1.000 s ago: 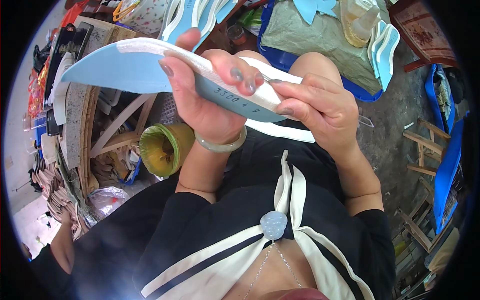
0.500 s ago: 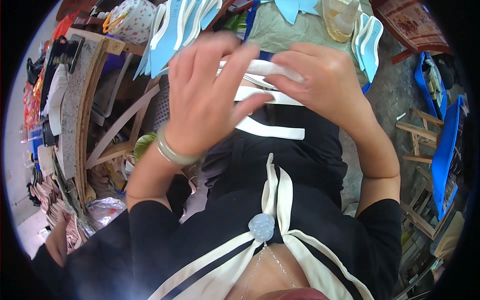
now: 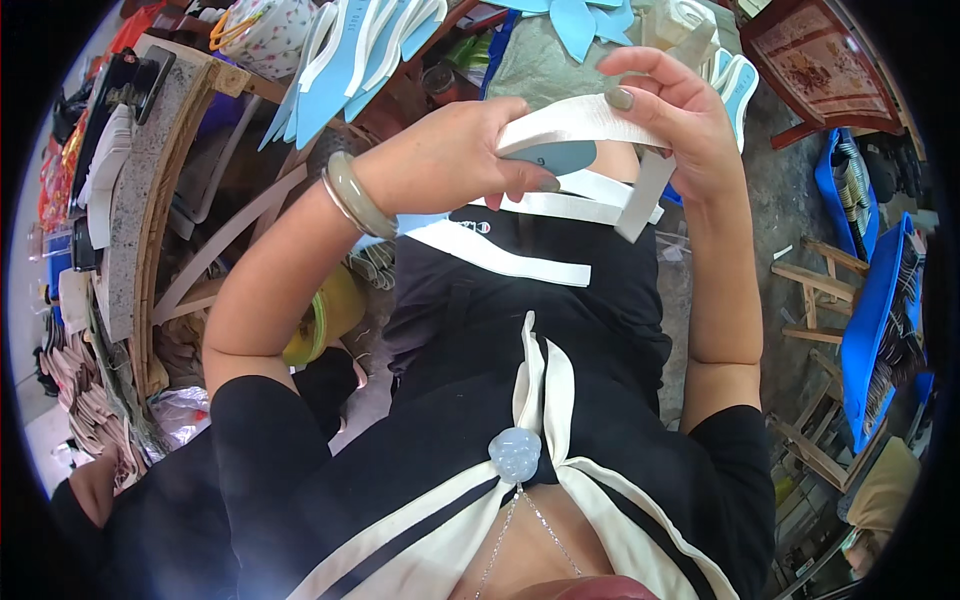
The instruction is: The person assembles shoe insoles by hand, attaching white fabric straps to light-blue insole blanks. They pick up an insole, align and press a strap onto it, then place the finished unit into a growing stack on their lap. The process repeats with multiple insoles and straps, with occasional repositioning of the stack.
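We see the left hand [image 3: 445, 155] closed on a flat, pale-blue, sole-shaped piece [image 3: 568, 156] edged with a white textured band [image 3: 570, 122], held above the lap. The right hand [image 3: 680, 115] grips the band's far end between thumb and fingers, the other fingers curled loosely; a flat white tail [image 3: 646, 200] hangs just below it. We note a long white strip [image 3: 500, 260] on the black trousers [image 3: 520, 305] and similar blue-and-white pieces [image 3: 352, 60] ahead, to the left.

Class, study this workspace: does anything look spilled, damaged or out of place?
One small thing: a white scrap lies on the floor near the wooden frame, apart from the white strips on the lap. Nothing looks plainly spilled or damaged.
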`<state>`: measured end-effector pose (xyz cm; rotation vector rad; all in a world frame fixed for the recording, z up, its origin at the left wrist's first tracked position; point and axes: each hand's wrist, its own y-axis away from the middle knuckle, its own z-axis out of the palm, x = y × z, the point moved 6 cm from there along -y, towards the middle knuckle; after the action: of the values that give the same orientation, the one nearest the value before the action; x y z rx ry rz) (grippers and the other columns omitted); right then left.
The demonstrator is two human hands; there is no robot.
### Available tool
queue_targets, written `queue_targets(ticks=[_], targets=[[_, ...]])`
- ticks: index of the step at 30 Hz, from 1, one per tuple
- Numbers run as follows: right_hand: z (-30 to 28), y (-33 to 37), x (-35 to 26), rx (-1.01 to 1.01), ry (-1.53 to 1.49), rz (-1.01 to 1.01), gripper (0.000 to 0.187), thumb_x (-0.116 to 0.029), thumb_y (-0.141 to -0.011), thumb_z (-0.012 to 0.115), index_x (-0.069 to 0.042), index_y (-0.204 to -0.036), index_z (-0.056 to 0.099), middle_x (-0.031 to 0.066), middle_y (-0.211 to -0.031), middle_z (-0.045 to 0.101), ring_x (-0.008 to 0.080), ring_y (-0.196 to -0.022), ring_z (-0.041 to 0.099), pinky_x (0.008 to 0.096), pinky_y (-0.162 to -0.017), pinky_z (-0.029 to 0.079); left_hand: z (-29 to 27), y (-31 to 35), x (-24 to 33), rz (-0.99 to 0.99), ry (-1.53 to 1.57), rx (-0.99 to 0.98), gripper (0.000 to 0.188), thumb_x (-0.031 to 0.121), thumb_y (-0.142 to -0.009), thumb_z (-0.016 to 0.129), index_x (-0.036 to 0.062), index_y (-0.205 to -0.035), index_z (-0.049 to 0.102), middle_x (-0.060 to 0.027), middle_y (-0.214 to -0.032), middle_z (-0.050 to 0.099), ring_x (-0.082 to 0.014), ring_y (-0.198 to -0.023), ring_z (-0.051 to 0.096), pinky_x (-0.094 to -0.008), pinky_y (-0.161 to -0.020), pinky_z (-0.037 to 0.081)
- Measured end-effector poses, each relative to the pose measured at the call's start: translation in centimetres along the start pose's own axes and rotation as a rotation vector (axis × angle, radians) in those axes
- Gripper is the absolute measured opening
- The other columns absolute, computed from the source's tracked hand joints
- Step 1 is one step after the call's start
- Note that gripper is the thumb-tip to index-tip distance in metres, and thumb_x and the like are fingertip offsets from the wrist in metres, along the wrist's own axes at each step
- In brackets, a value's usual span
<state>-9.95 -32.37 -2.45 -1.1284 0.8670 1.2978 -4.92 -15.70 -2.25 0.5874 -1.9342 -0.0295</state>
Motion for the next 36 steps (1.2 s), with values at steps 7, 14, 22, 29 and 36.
queue_targets(ticks=[7,14,22,29,36], targets=[[0.4,0.1,2.0,0.190,-0.206,-0.140,0.022,-0.009,-0.089,0.062,-0.003,-0.110,0.057,0.0076,-0.092,0.068,0.0079,-0.080,0.064,0.0170,-0.067,0.048,1.6,-0.2,-1.1,0.177,0.571,0.177,0.033,0.020,-0.089,0.066,0.0008,-0.112,0.055,-0.0066,-0.080,0.065,-0.0109,-0.066,0.062,-0.0244,-0.060,0.050],[3.7,-0.6,1.4,0.305,-0.351,-0.273,0.020,-0.007,-0.092,0.059,-0.003,-0.111,0.056,0.0056,-0.085,0.067,0.0074,-0.071,0.061,0.0196,-0.059,0.048,2.1,-0.9,-0.9,0.387,0.824,0.236,0.033,0.024,-0.092,0.062,0.0010,-0.114,0.054,-0.0097,-0.089,0.065,-0.0141,-0.074,0.063,-0.0269,-0.063,0.052],[4.3,0.1,0.3,0.441,0.533,-0.492,0.016,-0.008,-0.086,0.067,-0.003,-0.101,0.071,0.0043,-0.072,0.066,0.0085,-0.061,0.058,0.0214,-0.056,0.045,0.3,0.0,-2.2,0.488,0.826,0.642,0.045,0.032,-0.097,0.052,-0.0032,-0.124,0.048,-0.0205,-0.121,0.059,-0.0250,-0.111,0.059,-0.0361,-0.092,0.049],[6.5,1.1,1.8,0.370,0.719,-0.529,0.018,-0.005,-0.080,0.070,-0.004,-0.098,0.072,0.0070,-0.069,0.064,0.0146,-0.057,0.057,0.0259,-0.050,0.043,0.2,0.7,-2.2,0.588,0.888,0.770,0.051,0.037,-0.098,0.048,-0.0078,-0.123,0.045,-0.0279,-0.123,0.055,-0.0343,-0.114,0.057,-0.0440,-0.095,0.048],[7.1,0.6,2.5,0.308,0.702,-0.423,0.019,-0.012,-0.080,0.072,-0.005,-0.098,0.071,0.0098,-0.073,0.066,0.0191,-0.062,0.062,0.0270,-0.055,0.048,0.1,0.9,-1.6,0.594,0.845,0.802,0.053,0.037,-0.097,0.050,-0.0105,-0.120,0.047,-0.0288,-0.120,0.056,-0.0328,-0.108,0.060,-0.0429,-0.094,0.049]])
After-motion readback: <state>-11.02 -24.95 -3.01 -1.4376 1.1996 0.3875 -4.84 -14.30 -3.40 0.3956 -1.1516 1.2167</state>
